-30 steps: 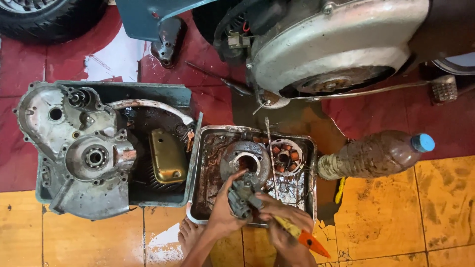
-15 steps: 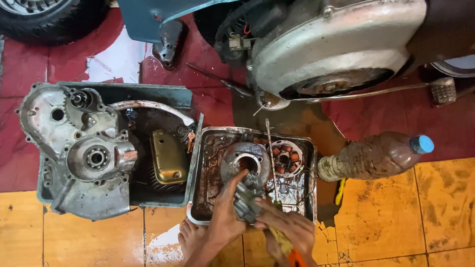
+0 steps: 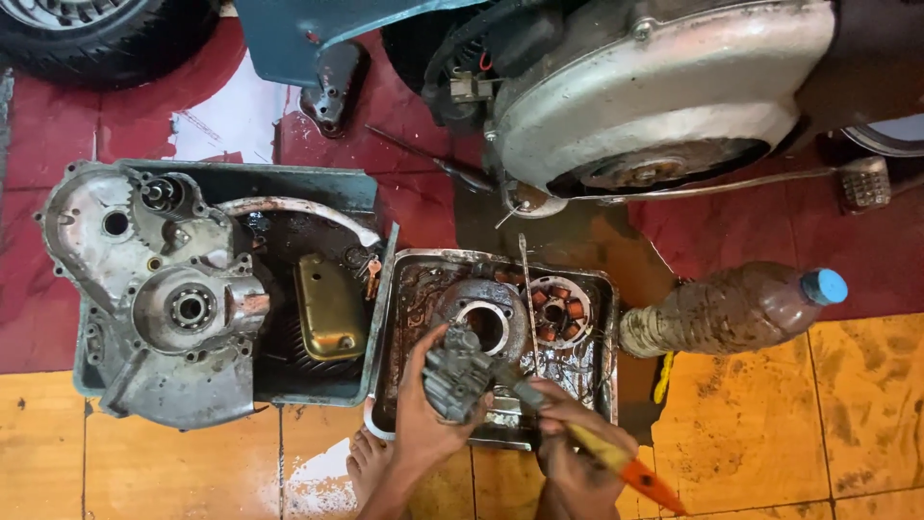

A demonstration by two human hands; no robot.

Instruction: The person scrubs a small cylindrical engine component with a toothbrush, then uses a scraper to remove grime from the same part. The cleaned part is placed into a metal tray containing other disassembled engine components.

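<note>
Carburettor scrubbed over the wash tray

Carburettor [image 3: 452,377], a small grey, grimy metal casting, sits clasped in the left hand [image 3: 428,424], fingers wrapped around its body, held just above the near edge of the metal wash tray [image 3: 397,318]. The right hand [image 3: 577,462] is closed around a brush with a yellow and orange handle [image 3: 626,469], its working end touching the right side of the casting.

To do this well, I judge the casting should stay over the tray so that dirty liquid drips back into it, not onto the tiled floor [image 3: 770,433]. Short strokes into the recesses suit a part this knobbly, with the left hand turning it to offer fresh faces. A slippery part wants a firm clasp; a drop would land on the round cylinder part [image 3: 486,313] and the stator plate with copper coils [image 3: 560,310] lying in the tray.

Left of the tray, a dark tub [image 3: 318,178] holds an engine cover [image 3: 154,299]. To the right lies a murky plastic bottle with a blue cap [image 3: 731,310], near enough for rinsing. At the far side stands the scooter engine [image 3: 664,96].
</note>
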